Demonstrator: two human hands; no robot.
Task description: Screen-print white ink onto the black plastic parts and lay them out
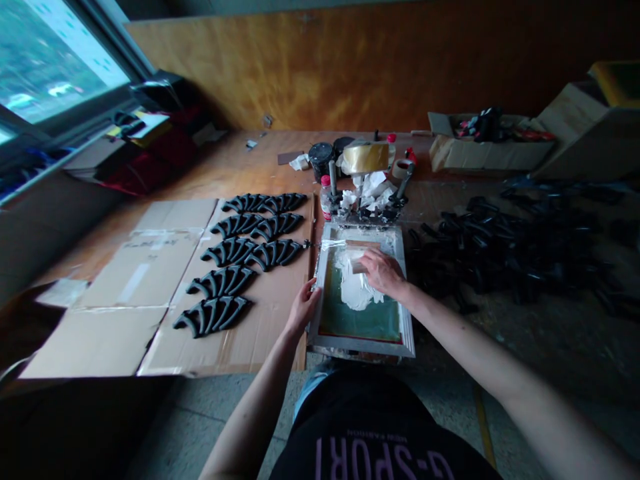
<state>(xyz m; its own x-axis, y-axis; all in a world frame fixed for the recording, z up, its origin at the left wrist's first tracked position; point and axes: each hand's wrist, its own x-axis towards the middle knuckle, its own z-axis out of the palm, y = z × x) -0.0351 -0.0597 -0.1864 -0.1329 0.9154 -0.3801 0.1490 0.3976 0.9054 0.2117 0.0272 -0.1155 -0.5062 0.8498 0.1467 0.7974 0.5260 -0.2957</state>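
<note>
A screen-printing frame (407, 313) lies flat in front of me, its metal border around a green mesh (360, 327). White ink (354, 293) is spread over the middle of the mesh. In my right hand (384, 273) is a squeegee (356, 261), gripped at the upper part of the ink; the fingers hide some of it. My left hand (304, 305) holds the left border of the frame, its fingers curled at the edge. Behind the frame stands a metal clamp stand (367, 217), with crumpled white paper around it.
Rows of black curved parts (225, 252) lie on cardboard sheets (270, 320) at left. A dark heap of similar parts (490, 233) covers the right side. Behind are a black tub (321, 160), a red-capped bottle (327, 200) and an open carton (470, 157) with mixed items.
</note>
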